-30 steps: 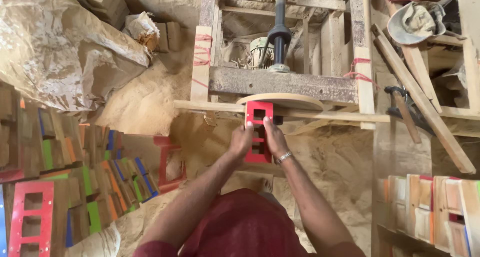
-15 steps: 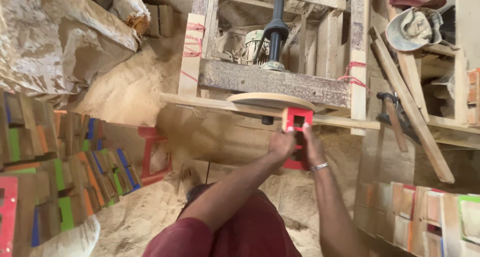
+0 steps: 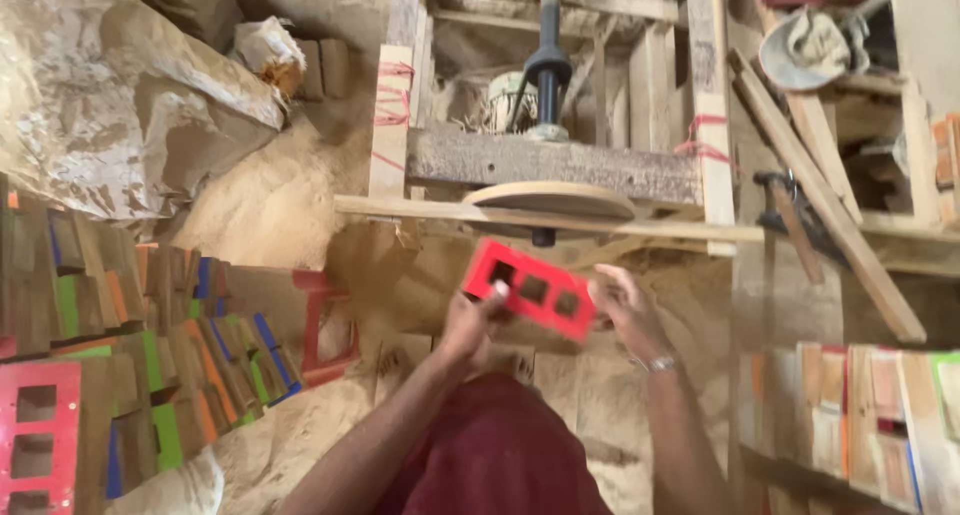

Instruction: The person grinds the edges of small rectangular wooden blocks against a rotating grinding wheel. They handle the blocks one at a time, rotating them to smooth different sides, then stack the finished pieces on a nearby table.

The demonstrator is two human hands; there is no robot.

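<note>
Below the round wooden disc (image 3: 551, 199), a red frame with three square holes (image 3: 530, 288) sits tilted between both hands. His left hand (image 3: 472, 320) pinches its lower-left end; the right hand (image 3: 622, 305) grips the other end, fingers curled. Sawdust (image 3: 255, 200) lies heaped behind, painted wooden pieces (image 3: 150, 325) stacked at left.

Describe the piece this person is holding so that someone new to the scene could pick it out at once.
Start at the wooden frame with the round flat disc. Just below the disc, the left hand and right hand hold a red rectangular block with three square holes. Unlike the red pieces at the left, it is off the ground and tilted.
</note>
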